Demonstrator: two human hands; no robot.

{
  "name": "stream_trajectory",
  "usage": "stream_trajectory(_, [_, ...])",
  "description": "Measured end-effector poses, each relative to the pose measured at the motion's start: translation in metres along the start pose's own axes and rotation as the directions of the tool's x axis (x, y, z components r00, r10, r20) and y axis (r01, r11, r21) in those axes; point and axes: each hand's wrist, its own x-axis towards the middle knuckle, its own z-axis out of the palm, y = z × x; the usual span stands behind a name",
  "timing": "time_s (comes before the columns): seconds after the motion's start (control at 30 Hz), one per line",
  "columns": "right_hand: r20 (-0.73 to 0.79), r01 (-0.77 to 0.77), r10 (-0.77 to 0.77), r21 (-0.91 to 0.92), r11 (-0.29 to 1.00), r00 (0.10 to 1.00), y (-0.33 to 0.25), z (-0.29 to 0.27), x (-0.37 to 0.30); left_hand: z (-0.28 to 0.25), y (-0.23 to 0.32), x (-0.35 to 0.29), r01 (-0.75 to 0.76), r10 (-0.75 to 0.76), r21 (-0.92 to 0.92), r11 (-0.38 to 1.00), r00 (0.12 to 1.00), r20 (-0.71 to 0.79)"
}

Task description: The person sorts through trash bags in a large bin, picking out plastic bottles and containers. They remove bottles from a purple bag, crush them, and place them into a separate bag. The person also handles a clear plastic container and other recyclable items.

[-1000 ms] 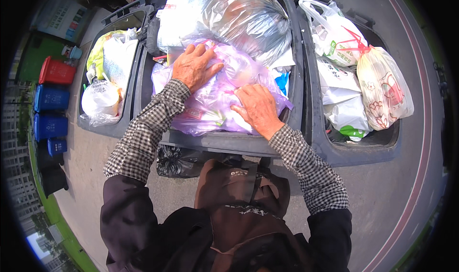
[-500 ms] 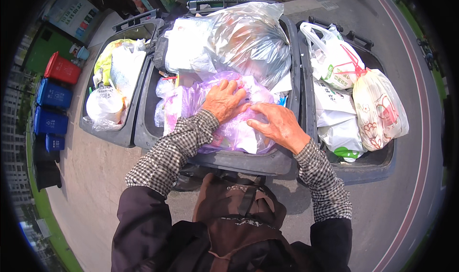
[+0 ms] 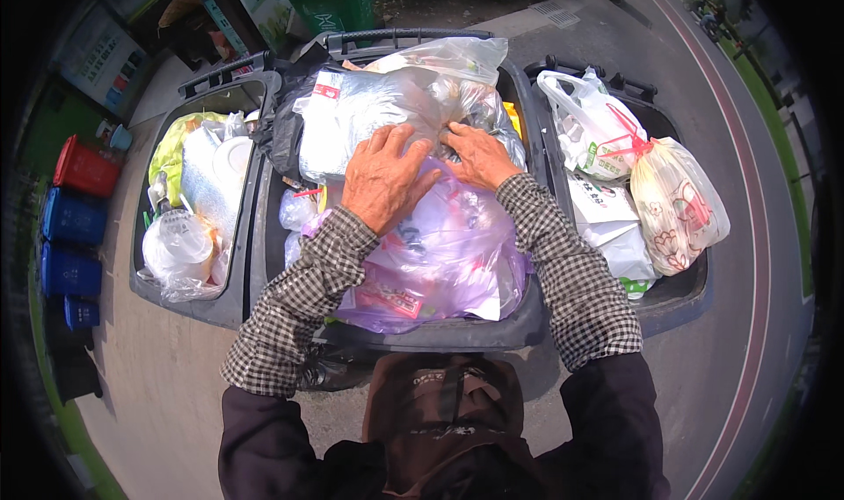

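The middle grey wheeled bin (image 3: 440,335) is heaped with bags of rubbish. My left hand (image 3: 384,176) lies on the heap, fingers spread, where a silvery grey rubbish bag (image 3: 365,104) meets a thin purple plastic bag (image 3: 457,245). Close on its right, my right hand (image 3: 481,155) rests at the top edge of the purple bag. Its slightly bent fingers stand apart and touch the clear greyish bag (image 3: 479,104) beyond; the fingertips are partly hidden. Mixed waste shows through the purple plastic.
The left grey bin (image 3: 198,305) holds loose rubbish and a clear plastic bowl (image 3: 178,245). In the right bin (image 3: 681,311) lie white bags and a tied cream bag (image 3: 677,205). A green bin (image 3: 330,7) stands behind; red (image 3: 86,166) and blue bins (image 3: 70,270) line the far left.
Both hands have moved farther away, from the purple bag's middle to its far edge. The grey bags at the back have shifted and flattened, and the purple bag bulges more toward me.
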Motion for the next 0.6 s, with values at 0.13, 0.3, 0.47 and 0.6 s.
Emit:
stream_trajectory(0.13, [0.031,0.022,-0.023,0.05,0.999,0.999,-0.01,0.008,-0.002,0.023,-0.082,0.015,0.106,-0.167,0.241,0.965,0.955,0.246])
stream_trajectory(0.3, [-0.023,0.056,-0.056,0.008,0.998,0.998,-0.011,0.024,-0.022,0.071,-0.101,-0.028,0.154,-0.216,0.172,0.973,0.869,0.445])
stream_trajectory(0.47, [0.211,0.018,-0.04,0.105,0.994,0.977,-0.021,-0.018,-0.017,0.071,-0.093,-0.021,0.191,-0.232,0.132,0.973,0.809,0.539])
stream_trajectory(0.6, [0.198,-0.098,0.033,0.328,0.94,0.98,-0.032,-0.072,0.017,0.076,-0.1,-0.026,0.178,-0.235,0.158,0.971,0.826,0.513])
